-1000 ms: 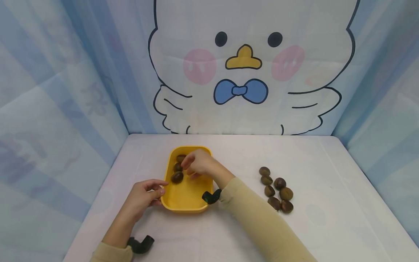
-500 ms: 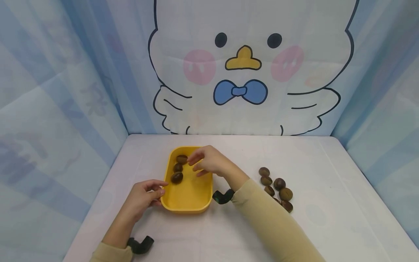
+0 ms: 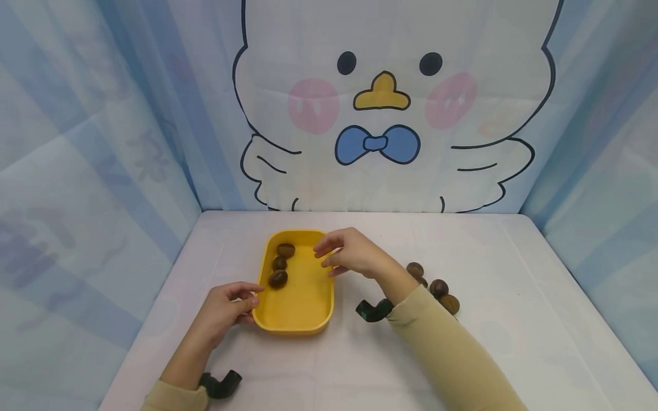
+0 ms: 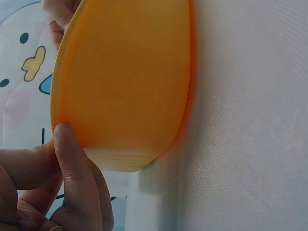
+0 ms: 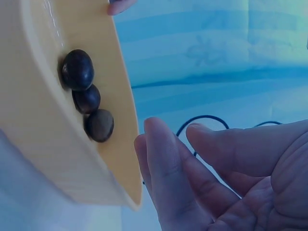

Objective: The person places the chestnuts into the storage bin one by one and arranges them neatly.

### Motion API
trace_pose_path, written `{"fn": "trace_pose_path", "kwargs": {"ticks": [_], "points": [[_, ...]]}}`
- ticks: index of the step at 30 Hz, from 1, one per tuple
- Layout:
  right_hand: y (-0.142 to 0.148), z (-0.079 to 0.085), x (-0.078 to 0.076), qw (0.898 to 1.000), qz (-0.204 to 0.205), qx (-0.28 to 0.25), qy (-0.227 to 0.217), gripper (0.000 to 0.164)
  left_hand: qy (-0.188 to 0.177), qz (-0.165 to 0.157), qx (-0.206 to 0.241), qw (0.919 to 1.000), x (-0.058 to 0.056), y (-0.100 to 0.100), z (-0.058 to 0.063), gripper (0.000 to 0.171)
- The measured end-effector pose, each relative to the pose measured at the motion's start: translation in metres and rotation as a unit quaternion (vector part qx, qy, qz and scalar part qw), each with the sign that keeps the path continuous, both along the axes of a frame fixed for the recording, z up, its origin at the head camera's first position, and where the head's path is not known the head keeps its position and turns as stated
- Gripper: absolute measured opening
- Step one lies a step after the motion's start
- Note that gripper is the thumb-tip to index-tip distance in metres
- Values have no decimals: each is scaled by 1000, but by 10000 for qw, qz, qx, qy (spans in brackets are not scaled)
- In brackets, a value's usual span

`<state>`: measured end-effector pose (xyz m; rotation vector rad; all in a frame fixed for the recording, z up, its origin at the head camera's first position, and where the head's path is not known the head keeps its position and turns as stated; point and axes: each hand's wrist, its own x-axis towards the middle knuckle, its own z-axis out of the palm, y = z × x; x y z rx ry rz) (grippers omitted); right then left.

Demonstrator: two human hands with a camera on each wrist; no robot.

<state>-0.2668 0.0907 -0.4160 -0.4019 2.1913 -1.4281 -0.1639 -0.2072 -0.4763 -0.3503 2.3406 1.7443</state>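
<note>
The yellow tray (image 3: pixel 308 308) stands on the table with three chestnuts (image 3: pixel 279 278) in a line along its left side. At its left edge my left hand (image 3: pixel 226 308) holds the tray; in the left wrist view its fingertips (image 4: pixel 65 137) meet the rim. My right hand (image 3: pixel 360 254) is over the tray's right rim, fingers slightly bent, with nothing between them. The right wrist view shows a gap between thumb (image 5: pixel 231 149) and fingers, beside the chestnuts (image 5: pixel 78 70) in the tray. More chestnuts (image 3: pixel 449 304) lie on the table to the right, partly hidden by the right forearm.
A white cloth covers the table (image 3: pixel 540 319). Behind it hangs a curtain (image 3: pixel 385 182) printed with a cartoon bird, and blue-striped curtains close both sides. Dark curved pieces (image 3: pixel 221 384) are on both wrists.
My right hand has drawn back out of the tray toward the right, leaving the three chestnuts behind. Its forearm now covers more of the chestnuts on the table. The left hand stays put.
</note>
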Motion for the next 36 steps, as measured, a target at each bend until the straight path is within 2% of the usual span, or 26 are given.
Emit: {"fn": "trace_pose_path", "kwargs": {"ticks": [12,28,36], "points": [[39,2,7,9997,-137,120,159,30,-20,6,-57,10000,0,0,2,31],[96,-2,11,9968,-564,534,205,32,-31,-2,-35,10000,-1,-1,0,30],[125,-6,11,9948,-534,753,426,35,-27,-4,-42,10000,0,0,1,30]]}}
